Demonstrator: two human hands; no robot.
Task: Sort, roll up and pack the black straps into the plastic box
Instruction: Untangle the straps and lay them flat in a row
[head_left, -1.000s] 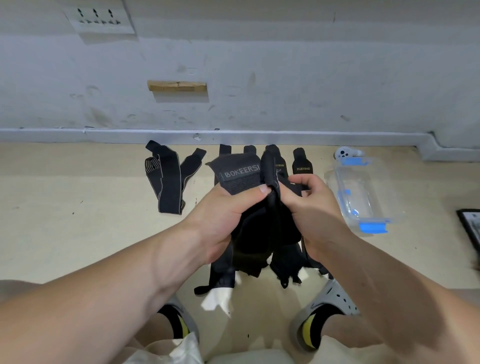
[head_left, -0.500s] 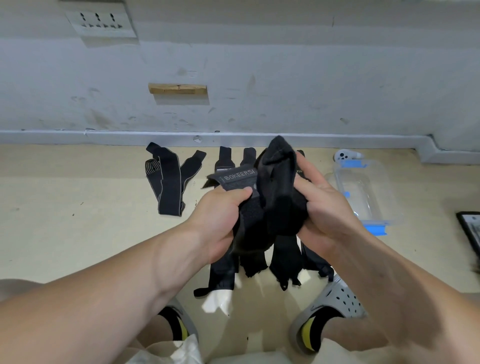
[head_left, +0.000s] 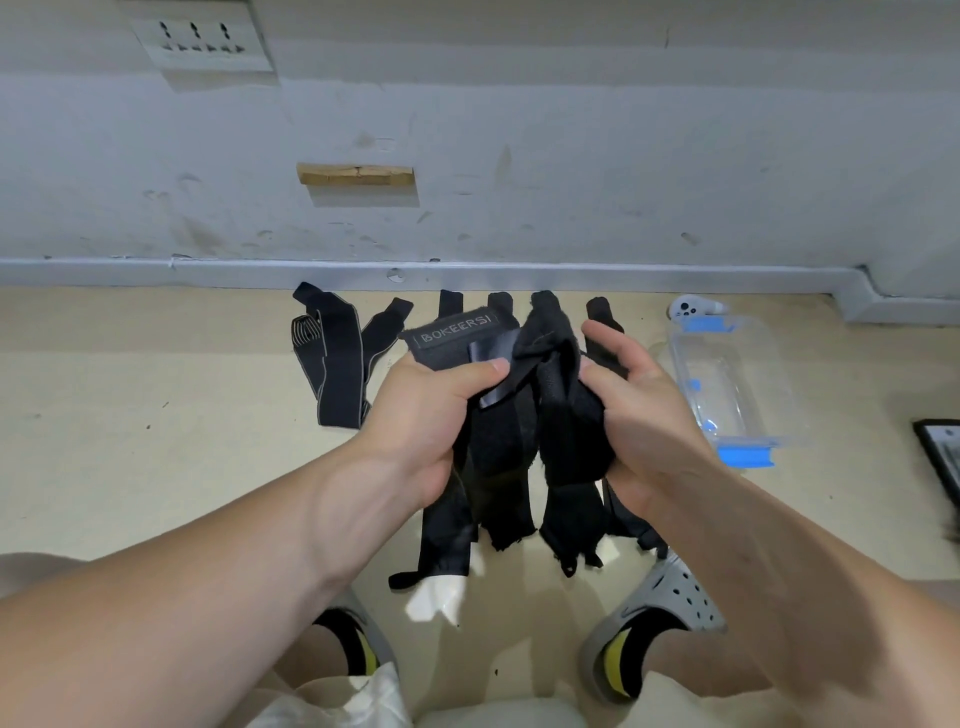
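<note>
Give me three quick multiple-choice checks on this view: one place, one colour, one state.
1. Where is the plastic box?
A) on the person's lap
B) on the floor, to the right
C) against the left wall
2. What colour are the box clips?
A) red
B) blue
C) green
3. The BOKEERSI-labelled strap is:
A) flat on the floor
B) packed in the box
C) gripped by the left hand

Answers: B, it sits on the floor at right; B, both clips show blue; C, the thumb pins it.

A wooden block (head_left: 356, 174) and a socket plate (head_left: 200, 44) (top left) sit on the wall (head_left: 571, 156), a white controller (head_left: 691, 307) below.
</note>
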